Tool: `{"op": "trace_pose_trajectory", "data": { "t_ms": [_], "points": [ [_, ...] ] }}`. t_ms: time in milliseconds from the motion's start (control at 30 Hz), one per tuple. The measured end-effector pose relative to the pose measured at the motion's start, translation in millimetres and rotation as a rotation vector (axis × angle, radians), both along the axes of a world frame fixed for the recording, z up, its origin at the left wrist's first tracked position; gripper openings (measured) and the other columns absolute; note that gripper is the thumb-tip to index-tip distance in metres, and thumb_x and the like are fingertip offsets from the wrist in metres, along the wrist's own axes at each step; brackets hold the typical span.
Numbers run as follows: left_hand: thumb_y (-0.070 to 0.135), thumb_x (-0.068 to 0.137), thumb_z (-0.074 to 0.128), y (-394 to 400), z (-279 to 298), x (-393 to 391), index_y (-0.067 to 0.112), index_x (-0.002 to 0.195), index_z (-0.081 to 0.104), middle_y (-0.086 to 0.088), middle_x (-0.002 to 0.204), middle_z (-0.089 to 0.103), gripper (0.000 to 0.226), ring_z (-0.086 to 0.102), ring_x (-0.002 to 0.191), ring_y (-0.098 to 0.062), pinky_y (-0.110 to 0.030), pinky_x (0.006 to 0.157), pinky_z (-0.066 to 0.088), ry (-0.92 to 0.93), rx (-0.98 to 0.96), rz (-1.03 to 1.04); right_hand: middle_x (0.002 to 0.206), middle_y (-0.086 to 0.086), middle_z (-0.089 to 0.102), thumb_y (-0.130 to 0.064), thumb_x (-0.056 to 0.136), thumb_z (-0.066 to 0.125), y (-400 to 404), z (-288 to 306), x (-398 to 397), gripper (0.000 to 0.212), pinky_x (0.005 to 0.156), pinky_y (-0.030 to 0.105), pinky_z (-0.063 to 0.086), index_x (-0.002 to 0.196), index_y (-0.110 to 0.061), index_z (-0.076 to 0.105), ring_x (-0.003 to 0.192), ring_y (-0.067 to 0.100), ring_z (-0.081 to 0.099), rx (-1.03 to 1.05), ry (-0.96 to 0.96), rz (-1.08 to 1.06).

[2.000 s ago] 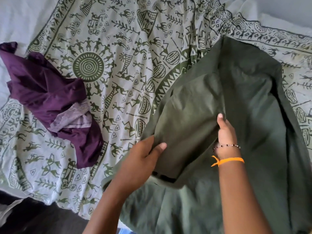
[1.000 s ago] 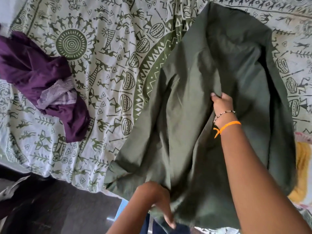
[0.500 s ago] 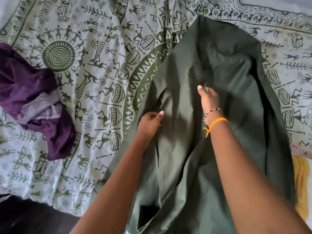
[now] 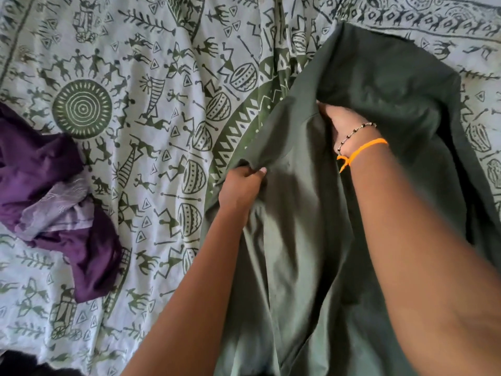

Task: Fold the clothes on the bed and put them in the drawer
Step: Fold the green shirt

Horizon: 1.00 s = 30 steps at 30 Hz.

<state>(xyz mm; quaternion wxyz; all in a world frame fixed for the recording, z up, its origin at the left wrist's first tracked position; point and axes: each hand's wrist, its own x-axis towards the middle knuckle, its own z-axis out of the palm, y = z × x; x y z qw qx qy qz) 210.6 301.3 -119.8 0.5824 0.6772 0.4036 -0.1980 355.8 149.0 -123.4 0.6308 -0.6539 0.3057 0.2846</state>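
A large dark green garment [image 4: 385,85] lies spread over the right half of the bed. My left hand [image 4: 240,185] pinches its left edge, fingers closed on a bunched fold. My right hand [image 4: 339,120], with a beaded bracelet and an orange thread at the wrist, grips the cloth higher up; its fingertips are tucked under a fold and hidden. A crumpled purple garment [image 4: 46,169] with a pale lilac patch lies at the left side of the bed, apart from both hands.
The bed is covered by a white sheet [image 4: 151,109] printed with green tribal figures and a sun motif. The near edge of the bed and a strip of dark floor [image 4: 16,362] show at the bottom left.
My left hand has shifted left to the garment's edge and closed on it. My right hand has pushed farther up into the green cloth. The view has moved closer.
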Motion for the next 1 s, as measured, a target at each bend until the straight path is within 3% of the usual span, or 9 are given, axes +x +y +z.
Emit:
{"op": "trace_pose_trajectory", "data": {
  "t_ms": [100, 167, 200, 233, 400, 500, 600, 733, 1000],
  "points": [
    [0.032, 0.086, 0.056, 23.1, 5.4, 9.7, 0.013, 0.107, 0.067, -0.009, 0.095, 0.068, 0.03, 0.063, 0.094, -0.027, -0.04, 0.083, 0.052, -0.043, 0.127, 0.202, 0.086, 0.012, 0.061, -0.003, 0.085, 0.062, 15.2, 0.7, 4.5, 0.006, 0.088, 0.04, 0.048, 0.087, -0.008, 0.06, 0.079, 0.023, 0.058, 0.035, -0.182, -0.141],
    [0.026, 0.094, 0.049, 43.8, 4.8, 21.0, 0.008, 0.096, 0.066, -0.008, 0.082, 0.064, 0.025, 0.061, 0.083, -0.021, -0.035, 0.067, 0.05, -0.131, 0.24, 0.332, 0.079, 0.011, 0.056, 0.002, 0.084, 0.061, 23.8, 3.4, 11.0, 0.023, 0.084, 0.042, 0.047, 0.07, -0.013, 0.051, 0.077, 0.021, 0.052, -0.066, -0.291, -0.176],
    [0.025, 0.096, 0.047, 51.6, 6.4, 26.4, 0.007, 0.083, 0.063, -0.006, 0.073, 0.061, 0.027, 0.052, 0.099, -0.021, -0.035, 0.059, 0.045, -0.18, 0.279, 0.357, 0.075, 0.009, 0.053, 0.003, 0.083, 0.061, 28.9, 6.8, 14.5, 0.028, 0.078, 0.039, 0.047, 0.066, -0.014, 0.048, 0.073, 0.02, 0.049, -0.126, -0.363, -0.176],
    [0.024, 0.097, 0.044, 56.8, 7.5, 32.3, 0.012, 0.07, 0.055, 0.0, 0.061, 0.052, 0.031, 0.03, 0.066, 0.001, -0.03, 0.053, 0.039, -0.219, 0.293, 0.368, 0.07, 0.006, 0.05, 0.004, 0.082, 0.062, 33.6, 9.8, 19.0, 0.031, 0.071, 0.032, 0.045, 0.065, -0.016, 0.045, 0.067, 0.015, 0.046, -0.186, -0.429, -0.159],
    [0.03, 0.097, 0.043, 62.9, 0.6, 46.7, 0.021, 0.091, 0.044, 0.003, 0.084, 0.048, 0.01, 0.044, 0.085, -0.016, -0.032, 0.073, 0.039, -0.219, 0.067, 0.508, 0.076, 0.0, 0.053, -0.004, 0.087, 0.06, 51.2, 12.3, 43.9, 0.005, 0.062, 0.007, 0.038, 0.088, 0.0, 0.058, 0.064, 0.002, 0.046, -0.329, -0.581, -0.186],
    [0.027, 0.091, 0.058, 58.0, -2.5, 35.2, 0.021, 0.109, 0.037, -0.005, 0.12, 0.056, 0.029, 0.054, 0.107, -0.014, -0.035, 0.098, 0.046, -0.259, -0.086, 0.395, 0.102, 0.008, 0.058, -0.019, 0.09, 0.06, 46.9, 5.6, 38.0, 0.035, 0.073, 0.007, 0.042, 0.114, 0.006, 0.054, 0.087, 0.01, 0.052, -0.317, -0.493, 0.01],
    [0.013, 0.088, 0.061, 53.8, 2.4, 27.5, 0.021, 0.119, 0.033, -0.004, 0.12, 0.058, 0.043, 0.059, 0.107, -0.01, -0.033, 0.096, 0.049, -0.284, 0.053, 0.224, 0.109, 0.014, 0.064, -0.018, 0.086, 0.064, 40.0, 0.5, 21.7, 0.031, 0.089, 0.028, 0.048, 0.11, 0.001, 0.06, 0.093, 0.014, 0.055, -0.4, -0.471, 0.206],
    [0.011, 0.088, 0.061, 39.3, 14.4, 5.6, 0.015, 0.135, 0.027, -0.003, 0.135, 0.047, 0.059, 0.049, 0.122, -0.011, -0.028, 0.103, 0.04, -0.284, 0.159, 0.099, 0.102, 0.014, 0.064, -0.028, 0.086, 0.064, 24.1, 2.4, -26.5, 0.037, 0.083, 0.024, 0.04, 0.111, -0.002, 0.057, 0.09, 0.018, 0.055, -0.562, -0.424, 0.221],
    [0.021, 0.084, 0.066, -22.7, 18.4, -152.0, 0.018, 0.095, 0.048, 0.007, 0.071, 0.056, 0.021, 0.062, 0.085, -0.027, -0.029, 0.072, 0.04, 0.091, 0.287, -0.237, 0.122, 0.02, 0.052, -0.014, 0.077, 0.068, -7.9, 10.6, -203.1, 0.049, 0.096, 0.035, 0.034, 0.12, 0.0, 0.048, 0.116, 0.033, 0.048, -0.819, -0.182, 0.321]
  ]
}}
